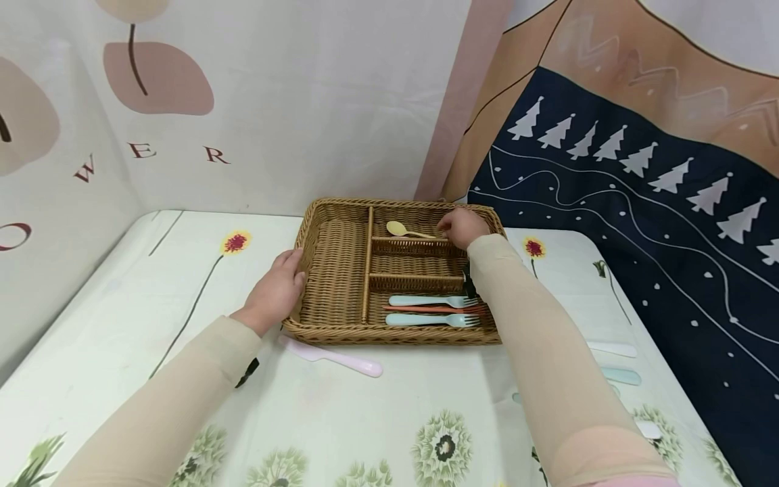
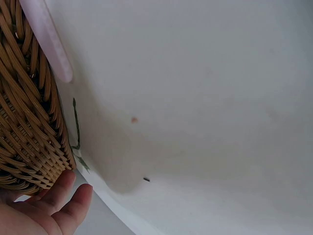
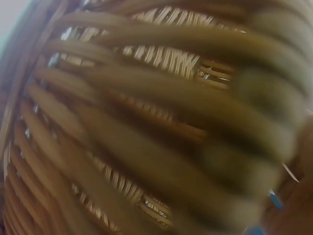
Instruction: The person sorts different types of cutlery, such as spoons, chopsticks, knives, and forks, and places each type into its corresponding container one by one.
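Note:
A brown wicker cutlery tray (image 1: 337, 270) with several compartments sits on the table. At its left side my left hand (image 1: 274, 287) holds the rim, with fingertips against the outer wall in the left wrist view. In the far right compartment lies a yellow spoon (image 1: 397, 228), bowl to the left. My right hand (image 1: 464, 228) pinches its handle end, which the fingers partly hide. In the near right compartment are two light blue forks (image 1: 426, 319) and an orange-red utensil (image 1: 420, 309) between them. The right wrist view shows mostly blurred wicker close up.
A pink knife (image 1: 331, 357) lies on the flowered tablecloth (image 1: 365, 419), just in front of the tray. Beyond my right forearm lie a white handle (image 1: 611, 348), a light blue handle (image 1: 621, 375) and another white piece (image 1: 648, 429). Printed curtains hang behind the table.

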A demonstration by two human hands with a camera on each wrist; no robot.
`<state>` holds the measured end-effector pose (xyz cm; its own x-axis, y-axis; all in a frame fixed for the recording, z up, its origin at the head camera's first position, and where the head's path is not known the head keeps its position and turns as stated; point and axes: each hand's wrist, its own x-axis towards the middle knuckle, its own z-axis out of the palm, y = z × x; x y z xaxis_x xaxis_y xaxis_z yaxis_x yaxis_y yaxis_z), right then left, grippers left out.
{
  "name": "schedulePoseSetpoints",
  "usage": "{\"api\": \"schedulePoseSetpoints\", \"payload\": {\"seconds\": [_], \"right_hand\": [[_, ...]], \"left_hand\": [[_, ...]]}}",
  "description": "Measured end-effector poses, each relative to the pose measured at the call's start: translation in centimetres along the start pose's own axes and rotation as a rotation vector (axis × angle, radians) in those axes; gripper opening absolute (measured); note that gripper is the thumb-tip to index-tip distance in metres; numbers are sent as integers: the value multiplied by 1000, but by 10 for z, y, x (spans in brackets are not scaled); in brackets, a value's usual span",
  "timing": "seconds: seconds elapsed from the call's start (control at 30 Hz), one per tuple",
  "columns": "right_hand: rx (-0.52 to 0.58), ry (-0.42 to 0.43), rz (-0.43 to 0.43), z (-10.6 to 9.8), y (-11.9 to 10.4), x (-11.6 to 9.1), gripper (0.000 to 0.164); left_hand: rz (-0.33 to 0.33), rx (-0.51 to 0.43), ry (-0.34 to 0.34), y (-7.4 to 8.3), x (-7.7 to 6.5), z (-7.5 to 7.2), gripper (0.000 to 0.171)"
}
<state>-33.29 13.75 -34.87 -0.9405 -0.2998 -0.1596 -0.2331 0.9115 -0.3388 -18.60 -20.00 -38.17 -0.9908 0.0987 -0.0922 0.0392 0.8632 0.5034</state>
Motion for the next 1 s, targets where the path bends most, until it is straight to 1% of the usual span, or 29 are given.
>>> {"api": "schedulePoseSetpoints", "payload": {"seconds": [0.17, 0.43, 0.57, 0.7, 0.9, 1.0], "right_hand": [[70, 21, 7, -3, -2, -8, 28], [281, 74, -3, -6, -2, -15, 29], [352, 86, -15, -8, -3, -18, 30], [394, 94, -28, -12, -5, -26, 30], [393, 116, -76, -22, -9, -40, 29], [407, 112, -88, -29, -10, -48, 29]], "left_hand": [[1, 0, -2, 2, 0, 2, 56], [5, -5, -4, 2, 0, 2, 55], [7, 2, -5, 0, 0, 2, 55], [5, -1, -10, -1, 0, 3, 56], [4, -8, -9, -1, 2, 1, 56], [4, -11, -8, -1, 1, 0, 56]]}}
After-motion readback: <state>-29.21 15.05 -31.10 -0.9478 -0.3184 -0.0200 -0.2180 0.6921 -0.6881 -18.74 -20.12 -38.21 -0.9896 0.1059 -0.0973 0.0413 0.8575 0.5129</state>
